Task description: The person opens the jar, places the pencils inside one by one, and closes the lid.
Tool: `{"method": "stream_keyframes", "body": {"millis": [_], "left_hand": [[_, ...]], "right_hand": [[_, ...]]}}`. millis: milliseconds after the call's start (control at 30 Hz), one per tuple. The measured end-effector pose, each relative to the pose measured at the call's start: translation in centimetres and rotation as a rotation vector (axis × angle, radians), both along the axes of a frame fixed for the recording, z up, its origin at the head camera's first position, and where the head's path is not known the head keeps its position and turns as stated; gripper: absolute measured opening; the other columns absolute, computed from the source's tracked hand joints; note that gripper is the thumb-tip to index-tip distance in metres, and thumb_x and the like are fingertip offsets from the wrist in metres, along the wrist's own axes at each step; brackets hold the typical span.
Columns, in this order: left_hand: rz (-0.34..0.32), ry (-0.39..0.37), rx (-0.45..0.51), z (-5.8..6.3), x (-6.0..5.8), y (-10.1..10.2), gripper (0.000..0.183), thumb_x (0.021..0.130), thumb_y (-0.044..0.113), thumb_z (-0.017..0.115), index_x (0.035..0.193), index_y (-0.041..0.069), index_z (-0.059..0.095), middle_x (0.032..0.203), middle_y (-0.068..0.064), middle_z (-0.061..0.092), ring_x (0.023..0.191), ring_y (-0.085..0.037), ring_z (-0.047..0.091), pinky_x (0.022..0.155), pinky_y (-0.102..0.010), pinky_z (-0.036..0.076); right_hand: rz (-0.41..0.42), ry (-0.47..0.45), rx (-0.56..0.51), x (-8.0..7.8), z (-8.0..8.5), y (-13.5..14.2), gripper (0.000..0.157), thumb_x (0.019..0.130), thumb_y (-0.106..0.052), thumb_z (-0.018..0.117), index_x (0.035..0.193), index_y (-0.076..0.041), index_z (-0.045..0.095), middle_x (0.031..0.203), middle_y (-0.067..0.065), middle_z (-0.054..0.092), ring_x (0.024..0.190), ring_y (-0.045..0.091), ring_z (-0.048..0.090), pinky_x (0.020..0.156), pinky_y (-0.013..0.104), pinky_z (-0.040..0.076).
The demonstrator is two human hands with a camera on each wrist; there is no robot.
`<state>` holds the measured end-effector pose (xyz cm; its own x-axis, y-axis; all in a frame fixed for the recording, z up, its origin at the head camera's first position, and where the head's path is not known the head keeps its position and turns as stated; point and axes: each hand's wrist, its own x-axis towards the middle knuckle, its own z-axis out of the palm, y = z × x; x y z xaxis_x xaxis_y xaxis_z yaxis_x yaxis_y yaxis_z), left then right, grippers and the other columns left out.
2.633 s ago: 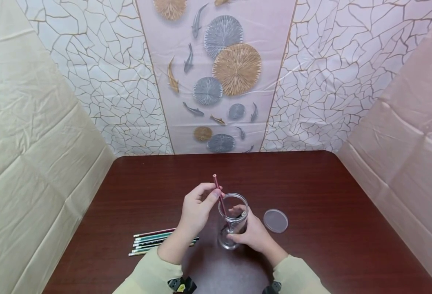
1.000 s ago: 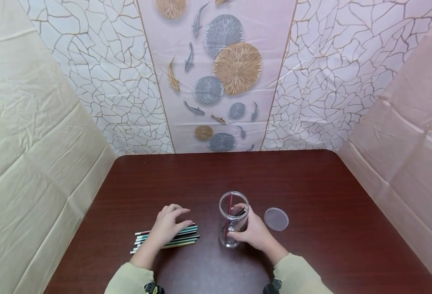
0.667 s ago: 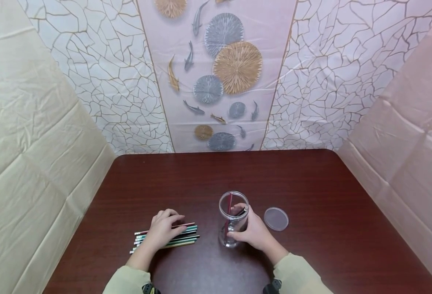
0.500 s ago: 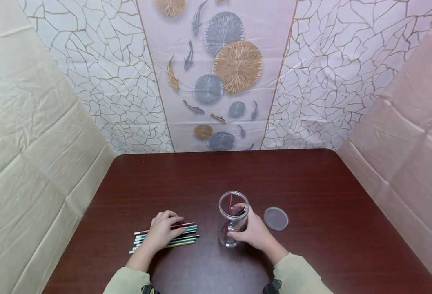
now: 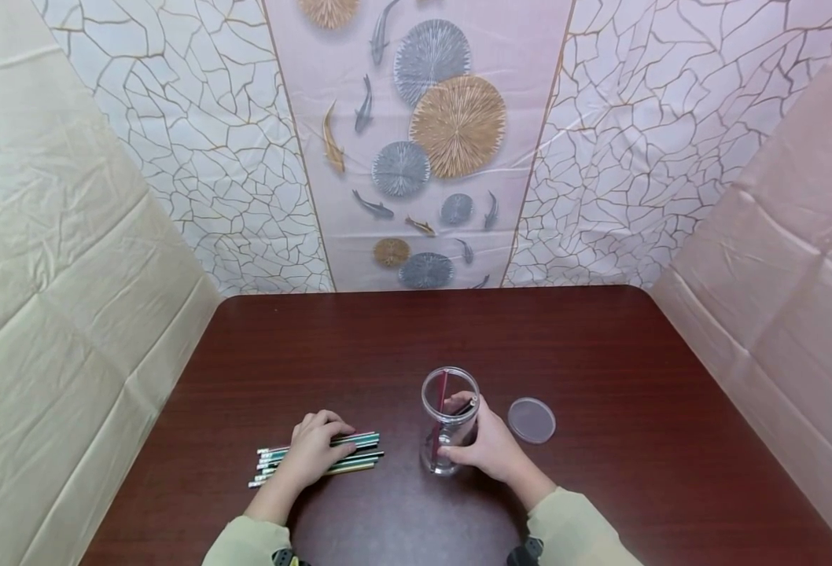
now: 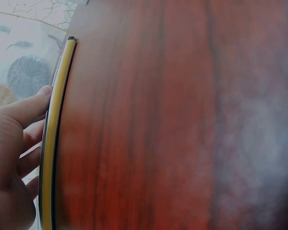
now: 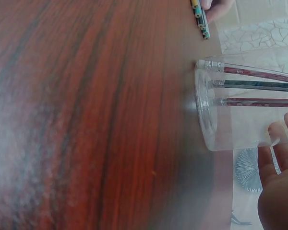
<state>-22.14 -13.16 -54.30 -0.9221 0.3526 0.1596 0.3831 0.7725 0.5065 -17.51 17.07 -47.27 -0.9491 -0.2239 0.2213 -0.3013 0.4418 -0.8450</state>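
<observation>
Several pencils [image 5: 352, 464] lie side by side on the table at the left, white eraser ends leftward. My left hand [image 5: 313, 450] is over them, pinching the far pencils between thumb and fingers; its palm hides their middles. In the left wrist view a yellow pencil with dark stripes [image 6: 60, 86] is nearest the camera, the left thumb touching the bundle behind it. My right hand [image 5: 490, 448] grips a clear jar [image 5: 450, 464] standing upright with its mouth uncovered. Three pencils lean inside: two red pencils [image 7: 259, 102] and a dark pencil [image 7: 259, 85], erasers down.
A round translucent lid [image 5: 531, 420] lies flat to the right of the jar. The dark red-brown table [image 5: 416, 330] ends at a patterned cloth backdrop [image 5: 423, 141], with plain cloth walls on the left and right.
The left hand has released a red pencil into the jar and moved left and down to the pencils. Its fingers have drawn the far red pencil closer to the others. The right hand stays on the jar.
</observation>
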Motion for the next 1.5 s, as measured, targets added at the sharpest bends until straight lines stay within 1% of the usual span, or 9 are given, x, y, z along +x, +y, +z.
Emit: {"method": "stream_keyframes", "body": {"millis": [133,300,533,733,833,1033,1133,1333,1500], "left_hand": [[0.017,0.029,0.039,-0.2,0.0,0.2,0.013,0.078,0.024,0.076,0.087,0.023,0.067,0.096,0.007,0.054,0.095,-0.021,0.047,0.083,-0.046,0.033],[0.035,0.039,0.076,-0.2,0.0,0.2,0.019,0.076,0.021,0.078,0.077,0.026,0.06,0.09,0.01,0.054,0.09,-0.019,0.047,0.081,-0.043,0.033],[0.027,0.065,0.101,-0.2,-0.3,0.1,0.017,0.077,0.018,0.077,0.078,0.024,0.061,0.087,0.01,0.056,0.088,-0.018,0.049,0.078,-0.041,0.035],[0.014,0.075,0.147,0.3,-0.5,0.2,0.015,0.079,0.017,0.075,0.08,0.024,0.061,0.088,0.01,0.056,0.087,-0.016,0.049,0.079,-0.039,0.037],[0.018,0.098,0.174,0.7,-0.7,0.2,0.015,0.08,0.017,0.075,0.082,0.024,0.061,0.088,0.012,0.056,0.085,-0.013,0.049,0.078,-0.036,0.041],[0.071,0.238,0.266,2.1,-0.9,0.4,0.013,0.08,0.012,0.074,0.085,0.018,0.064,0.084,0.01,0.06,0.082,-0.011,0.052,0.071,-0.031,0.046],[0.104,0.286,0.303,2.8,-0.9,0.5,0.012,0.08,0.011,0.074,0.088,0.016,0.065,0.083,0.008,0.061,0.082,-0.011,0.054,0.069,-0.031,0.048],[0.151,0.3,0.341,3.8,-1.0,0.6,0.008,0.083,0.012,0.072,0.089,0.014,0.066,0.083,0.005,0.062,0.082,-0.013,0.055,0.069,-0.032,0.049],[0.2,0.298,0.425,5.2,-1.1,1.0,0.007,0.084,0.012,0.07,0.089,0.011,0.066,0.086,-0.001,0.063,0.083,-0.02,0.058,0.07,-0.039,0.048]], "right_hand": [[-0.008,0.001,0.008,0.0,0.0,0.0,0.069,0.063,-0.011,0.085,0.12,0.0,0.048,0.113,0.009,0.061,0.101,0.01,0.057,0.09,0.035,0.043],[0.001,0.005,0.004,-0.1,-0.1,0.0,0.068,0.063,-0.01,0.085,0.12,0.0,0.048,0.114,0.009,0.061,0.099,0.009,0.057,0.09,0.033,0.043],[0.008,0.014,0.006,-0.2,-0.2,0.1,0.068,0.063,-0.01,0.085,0.119,-0.001,0.048,0.113,0.008,0.061,0.099,0.009,0.057,0.089,0.032,0.043],[0.0,0.014,0.008,-0.1,-0.1,0.0,0.068,0.062,-0.01,0.085,0.119,-0.001,0.048,0.113,0.008,0.061,0.1,0.01,0.057,0.09,0.033,0.043],[0.0,0.012,0.008,0.0,0.0,-0.1,0.069,0.063,-0.01,0.085,0.12,0.0,0.048,0.113,0.009,0.061,0.101,0.011,0.057,0.091,0.033,0.043],[-0.005,0.014,0.011,0.0,0.1,0.0,0.069,0.062,-0.009,0.085,0.119,0.0,0.048,0.113,0.009,0.061,0.1,0.01,0.057,0.09,0.033,0.043],[-0.005,0.011,0.01,0.0,0.0,0.0,0.068,0.063,-0.009,0.085,0.12,-0.001,0.048,0.113,0.009,0.061,0.1,0.01,0.057,0.09,0.033,0.043],[-0.007,-0.003,0.006,-0.1,-0.1,0.0,0.068,0.063,-0.01,0.085,0.12,-0.002,0.048,0.114,0.007,0.061,0.099,0.009,0.057,0.09,0.033,0.043],[-0.006,-0.01,0.005,0.0,-0.1,0.0,0.069,0.064,-0.01,0.085,0.12,-0.002,0.047,0.114,0.007,0.061,0.099,0.008,0.057,0.089,0.033,0.043]]}}
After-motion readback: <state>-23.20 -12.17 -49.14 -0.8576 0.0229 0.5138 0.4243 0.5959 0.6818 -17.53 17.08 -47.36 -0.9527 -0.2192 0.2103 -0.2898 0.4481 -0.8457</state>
